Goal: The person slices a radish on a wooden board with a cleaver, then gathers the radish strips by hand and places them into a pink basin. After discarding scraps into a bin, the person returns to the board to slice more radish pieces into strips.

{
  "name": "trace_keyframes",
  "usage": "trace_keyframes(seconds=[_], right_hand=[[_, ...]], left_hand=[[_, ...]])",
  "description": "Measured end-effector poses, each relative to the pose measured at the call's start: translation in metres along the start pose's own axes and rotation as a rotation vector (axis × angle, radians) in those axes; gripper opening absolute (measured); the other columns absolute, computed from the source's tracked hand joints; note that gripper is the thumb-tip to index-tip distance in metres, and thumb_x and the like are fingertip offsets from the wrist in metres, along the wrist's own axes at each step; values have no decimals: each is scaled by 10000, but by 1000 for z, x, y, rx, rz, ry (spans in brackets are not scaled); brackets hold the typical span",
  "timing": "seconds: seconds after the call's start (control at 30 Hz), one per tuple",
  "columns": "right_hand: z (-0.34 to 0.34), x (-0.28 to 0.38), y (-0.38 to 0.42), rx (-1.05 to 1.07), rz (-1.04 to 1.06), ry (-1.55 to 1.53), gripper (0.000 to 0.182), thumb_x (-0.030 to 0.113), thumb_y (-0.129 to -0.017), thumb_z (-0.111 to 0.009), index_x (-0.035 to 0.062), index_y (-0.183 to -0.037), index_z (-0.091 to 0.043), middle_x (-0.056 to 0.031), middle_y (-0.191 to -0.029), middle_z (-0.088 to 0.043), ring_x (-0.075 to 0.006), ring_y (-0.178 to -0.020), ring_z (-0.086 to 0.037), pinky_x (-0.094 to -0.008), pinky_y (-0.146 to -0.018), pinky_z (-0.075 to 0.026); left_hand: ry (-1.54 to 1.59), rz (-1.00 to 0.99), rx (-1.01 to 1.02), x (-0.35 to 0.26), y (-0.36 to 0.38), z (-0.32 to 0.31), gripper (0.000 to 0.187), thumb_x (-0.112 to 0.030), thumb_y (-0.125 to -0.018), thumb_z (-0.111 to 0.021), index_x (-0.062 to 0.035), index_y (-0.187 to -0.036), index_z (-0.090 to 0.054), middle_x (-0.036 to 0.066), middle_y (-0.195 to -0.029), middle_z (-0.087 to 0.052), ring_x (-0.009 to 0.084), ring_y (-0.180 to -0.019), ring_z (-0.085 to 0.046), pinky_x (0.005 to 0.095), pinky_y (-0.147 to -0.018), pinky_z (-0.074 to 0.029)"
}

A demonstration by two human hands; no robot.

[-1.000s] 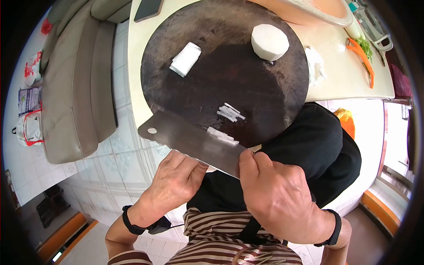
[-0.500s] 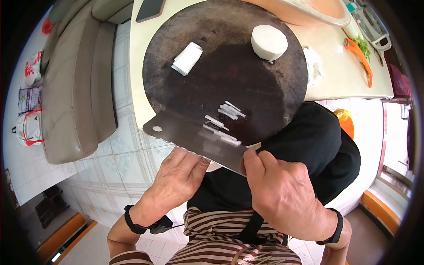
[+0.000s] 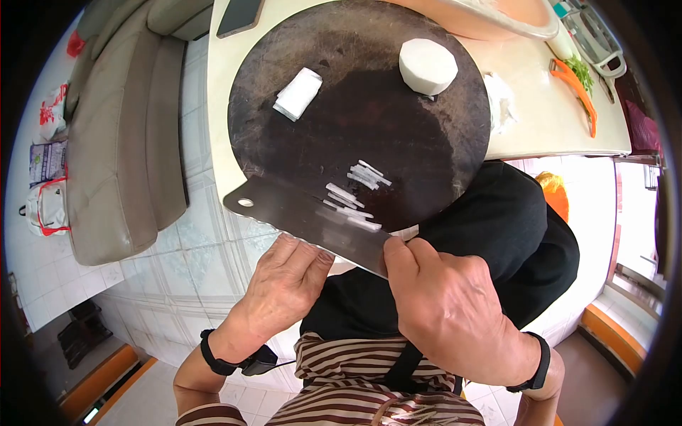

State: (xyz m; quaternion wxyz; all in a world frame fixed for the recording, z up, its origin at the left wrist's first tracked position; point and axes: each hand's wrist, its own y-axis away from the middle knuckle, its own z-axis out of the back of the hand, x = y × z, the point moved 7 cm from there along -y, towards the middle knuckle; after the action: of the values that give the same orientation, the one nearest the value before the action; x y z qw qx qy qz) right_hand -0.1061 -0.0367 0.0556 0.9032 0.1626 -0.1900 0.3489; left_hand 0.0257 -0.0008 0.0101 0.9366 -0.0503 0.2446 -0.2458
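Observation:
A broad cleaver (image 3: 284, 213) lies slanted at the near edge of the round dark chopping board (image 3: 383, 121), its blade reaching toward the left. My right hand (image 3: 447, 298) is closed at its right end, covering the handle. At the blade's near edge, the bent fingers of my left hand (image 3: 284, 277) press together; their tips are partly hidden. Thin white strips (image 3: 348, 206) lie by the blade's far side, with a small bunch of strips (image 3: 369, 174) just beyond. Farther off on the board are stacked white slices (image 3: 298, 94) and a peeled white vegetable chunk (image 3: 428, 67), probably radish.
Past the board are an orange basin (image 3: 490, 21) and a phone (image 3: 240, 17). An orange peeler (image 3: 574, 89) lies at the right of the table beside green leaves (image 3: 582, 74). A sofa (image 3: 117, 142) stands at left; my dark-trousered leg (image 3: 490, 220) is beside the board.
The cleaver and both hands shift slightly left and up in the view, as do the board and the things on it. Slightly more of the strips shows beyond the blade.

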Motion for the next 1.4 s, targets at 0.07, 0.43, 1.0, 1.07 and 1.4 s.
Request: trace_keyframes(seconds=[0.07, 0.43, 1.0, 1.07, 1.4], right_hand=[[0, -1, 0, 23, -6, 2, 195, -46, -709, -592, -35, -887, -512, -149, -727, -545, -296, -583, -613, -367, -495, -459], [-2, -6, -8, -84, 24, -65, 223, -58, -700, -597, -42, -914, -537, -140, -714, -541, -296, -566, -599, -368, -503, -462], [-2, -6, -12, -97, 24, -80, 196, -60, -714, -588, -32, -902, -539, -149, -688, -543, -329, -572, -593, -388, -518, -461], [0, -8, -5, -90, 14, -146, 191, -59, -739, -595, -40, -925, -554, -151, -683, -550, -328, -566, -589, -388, -513, -457], [3, -7, 0, 12, -1, -83, 154, -55, -736, -600, -38, -879, -547, -161, -695, -555, -335, -562, -584, -396, -502, -449]], left_hand=[[26, 21, -7, 3, 1, -1, 200, 47, -830, -669, 99, -1021, -641, 146, -1012, -626, 320, -956, -605, 390, -751, -572], [-38, -33, -39, -1, -3, 0, 207, 42, -840, -666, 91, -1038, -632, 143, -1011, -621, 321, -935, -604, 396, -729, -567], [-27, 15, -26, 3, 0, -2, 240, 29, -845, -666, 70, -1081, -646, 139, -1110, -631, 335, -1102, -584, 401, -799, -586], [45, 75, -28, 4, -2, -2, 244, 35, -840, -667, 74, -1081, -649, 141, -1093, -632, 331, -1095, -585, 400, -798, -587], [24, 24, -14, 5, 2, -4, 218, 37, -832, -673, 89, -1043, -656, 146, -1050, -634, 323, -1053, -594, 394, -784, -579]])
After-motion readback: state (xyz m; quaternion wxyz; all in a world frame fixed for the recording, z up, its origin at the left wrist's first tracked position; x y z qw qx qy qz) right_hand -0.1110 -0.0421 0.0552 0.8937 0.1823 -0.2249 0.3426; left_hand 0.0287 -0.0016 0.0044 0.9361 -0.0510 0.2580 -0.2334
